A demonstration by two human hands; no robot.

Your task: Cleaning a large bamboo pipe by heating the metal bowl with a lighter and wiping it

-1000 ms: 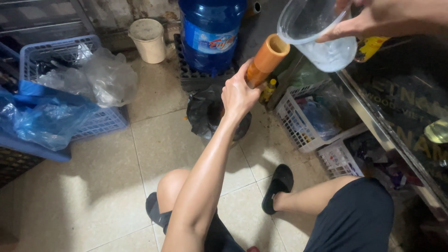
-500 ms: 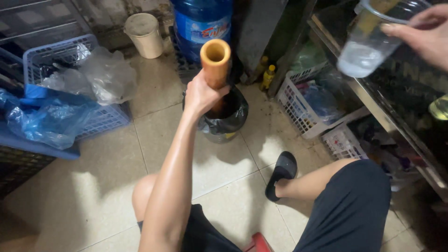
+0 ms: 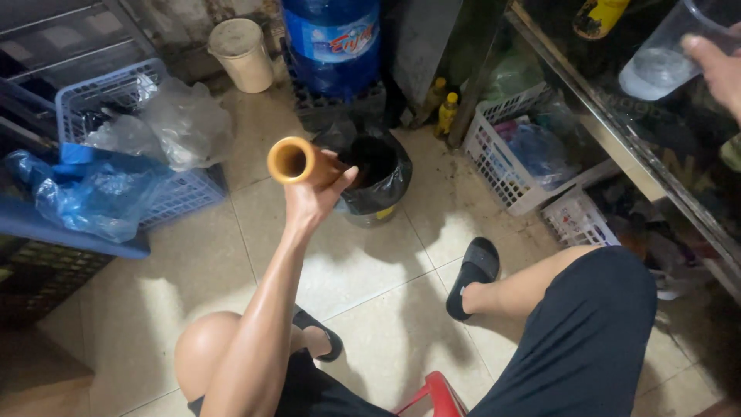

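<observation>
Gripping an orange bamboo-like tube (image 3: 297, 162), the left hand (image 3: 315, 197) has its fingers curled shut around the rear part of the shaft, the thumb (image 3: 345, 179) lying along the side toward three o'clock. The tube is tipped nearly level, its open mouth pointing toward nine o'clock and partly toward the camera, so the hollow inside shows as a dark round hole. Only the front end sticks out past the fingers; the rest is hidden inside the palm.

Just past the hand, at about one o'clock from it, stands a bin lined with a black bag (image 3: 376, 179) on the tiled floor (image 3: 363, 270). The tube is above the floor beside the bin, not over its opening.

At the upper right corner of the view, the right hand (image 3: 718, 69) holds a clear plastic cup (image 3: 665, 55) with a little clear liquid in the bottom; the fingers wrap the cup's wall near the rim, though most of the hand is cut off by the edge. The cup is over the dark glass-topped counter (image 3: 648, 162), well apart from the tube.

At twelve o'clock from the left hand stands a large blue water jug (image 3: 333, 42), with a cream bucket (image 3: 241, 54) toward eleven o'clock. A blue basket (image 3: 131, 139) with plastic bags sits at nine o'clock, and a white basket (image 3: 509, 158) lies at three o'clock.
</observation>
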